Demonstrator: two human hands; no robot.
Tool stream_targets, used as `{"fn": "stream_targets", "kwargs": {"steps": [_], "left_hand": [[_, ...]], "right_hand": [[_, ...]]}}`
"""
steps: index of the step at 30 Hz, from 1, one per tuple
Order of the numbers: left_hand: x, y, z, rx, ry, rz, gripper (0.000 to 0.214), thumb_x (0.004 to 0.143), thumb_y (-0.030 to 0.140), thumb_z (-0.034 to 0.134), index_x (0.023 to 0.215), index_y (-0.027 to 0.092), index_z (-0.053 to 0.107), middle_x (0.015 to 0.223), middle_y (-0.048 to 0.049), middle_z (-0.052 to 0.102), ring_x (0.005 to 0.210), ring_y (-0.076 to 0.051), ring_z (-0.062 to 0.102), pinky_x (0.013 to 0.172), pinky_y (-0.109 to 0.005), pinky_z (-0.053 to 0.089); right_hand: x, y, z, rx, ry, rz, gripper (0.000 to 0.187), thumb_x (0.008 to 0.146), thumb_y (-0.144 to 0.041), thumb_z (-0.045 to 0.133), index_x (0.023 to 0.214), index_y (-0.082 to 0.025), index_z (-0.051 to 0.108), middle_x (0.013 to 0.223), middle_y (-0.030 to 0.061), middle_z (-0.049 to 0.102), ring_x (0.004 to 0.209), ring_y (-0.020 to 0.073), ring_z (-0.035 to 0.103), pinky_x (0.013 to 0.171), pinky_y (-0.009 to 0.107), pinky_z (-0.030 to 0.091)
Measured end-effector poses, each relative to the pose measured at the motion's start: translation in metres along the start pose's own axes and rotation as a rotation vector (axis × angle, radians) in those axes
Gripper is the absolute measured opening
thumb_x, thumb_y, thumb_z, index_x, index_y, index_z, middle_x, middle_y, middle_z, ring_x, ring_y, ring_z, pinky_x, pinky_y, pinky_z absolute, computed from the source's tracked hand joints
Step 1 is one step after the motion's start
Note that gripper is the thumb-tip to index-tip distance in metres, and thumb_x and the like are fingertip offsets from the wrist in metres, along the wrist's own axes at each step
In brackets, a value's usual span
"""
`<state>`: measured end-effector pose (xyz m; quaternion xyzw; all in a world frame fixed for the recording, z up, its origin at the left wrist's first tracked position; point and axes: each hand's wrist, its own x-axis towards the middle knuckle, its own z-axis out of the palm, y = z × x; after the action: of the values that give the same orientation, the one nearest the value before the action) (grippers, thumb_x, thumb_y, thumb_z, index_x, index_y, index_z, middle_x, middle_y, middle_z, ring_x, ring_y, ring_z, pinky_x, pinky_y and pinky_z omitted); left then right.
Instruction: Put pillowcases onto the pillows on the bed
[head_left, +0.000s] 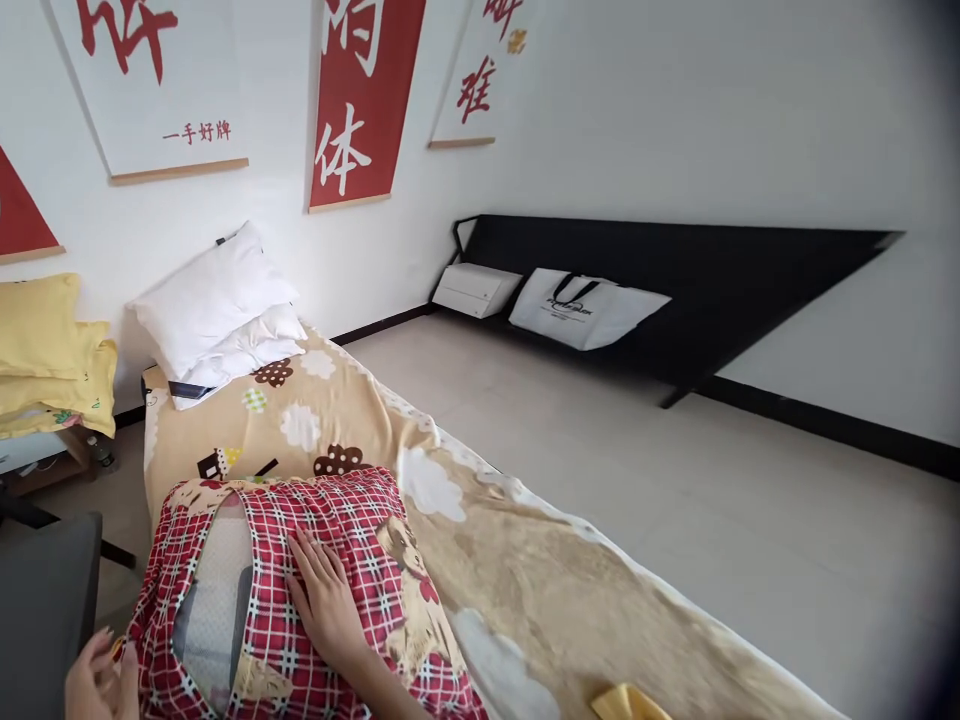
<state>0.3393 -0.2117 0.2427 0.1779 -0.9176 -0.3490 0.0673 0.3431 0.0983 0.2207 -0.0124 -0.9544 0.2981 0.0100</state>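
A pillow in a red plaid pillowcase with puppy prints lies on the bed in front of me. Its cover gapes in a long slit, through which a pale inner pillow with grey bands shows. My right hand rests flat on the plaid fabric to the right of this slit, fingers stretched out. At the pillow's lower left edge is my left hand, its fingers bent and the thumb apart from them. A bit of the case's edge shows between thumb and fingers; I cannot tell whether they touch it.
A tan patterned blanket covers the bed, with white pillows at its head. Yellow pillows and a dark chair stand left. Across the floor, a black cot has a white bag and box near it.
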Motion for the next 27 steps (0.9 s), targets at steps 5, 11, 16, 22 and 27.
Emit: {"fn": "stream_targets", "kwargs": {"steps": [5,11,16,22,27], "left_hand": [[0.017,0.03,0.033,0.249,-0.467,0.084,0.059,0.082,0.053,0.049,0.126,0.015,0.057,0.131,-0.0165,0.064,0.118,-0.034,0.061,0.09,-0.039,0.053],[0.018,0.037,0.056,0.345,-0.43,0.243,0.037,0.085,0.035,0.042,0.106,0.019,0.068,0.102,-0.0136,0.075,0.094,-0.029,0.07,0.073,-0.033,0.05],[0.012,0.07,0.04,0.249,-0.073,0.389,0.037,0.09,0.04,0.033,0.072,0.022,0.06,0.065,-0.0099,0.066,0.065,-0.024,0.063,0.06,-0.029,0.042],[-0.014,0.104,0.066,0.077,-0.16,0.484,0.046,0.092,0.046,0.032,0.066,0.022,0.06,0.059,-0.0081,0.06,0.054,-0.021,0.057,0.057,-0.03,0.042],[-0.006,0.046,0.095,0.153,-0.309,0.252,0.044,0.087,0.036,0.035,0.107,0.011,0.066,0.103,-0.0183,0.073,0.094,-0.032,0.068,0.079,-0.037,0.051]], "right_hand": [[-0.005,-0.005,-0.014,0.011,-0.076,-0.003,0.06,0.101,-0.05,0.025,0.152,-0.02,0.033,0.159,0.0079,0.03,0.148,0.0259,0.024,0.122,0.054,0.021],[-0.014,-0.033,-0.026,0.091,-0.297,-0.421,0.062,0.097,-0.052,0.042,0.154,-0.034,0.026,0.162,0.0024,0.022,0.15,0.0257,0.019,0.122,0.058,0.015],[0.007,-0.057,0.031,-0.061,-0.333,-0.713,0.054,0.089,-0.043,0.057,0.137,-0.019,0.055,0.141,0.0136,0.057,0.135,0.0273,0.047,0.117,0.05,0.027],[0.013,-0.066,0.08,-0.289,-0.355,-0.851,0.028,0.077,-0.03,0.06,0.1,-0.025,0.074,0.104,0.0,0.076,0.106,0.0214,0.064,0.11,0.035,0.038],[-0.008,-0.042,0.029,-0.07,-0.4,-0.933,0.027,0.087,-0.036,0.055,0.102,-0.024,0.074,0.099,-0.0003,0.077,0.1,0.0184,0.067,0.113,0.036,0.035]]}}
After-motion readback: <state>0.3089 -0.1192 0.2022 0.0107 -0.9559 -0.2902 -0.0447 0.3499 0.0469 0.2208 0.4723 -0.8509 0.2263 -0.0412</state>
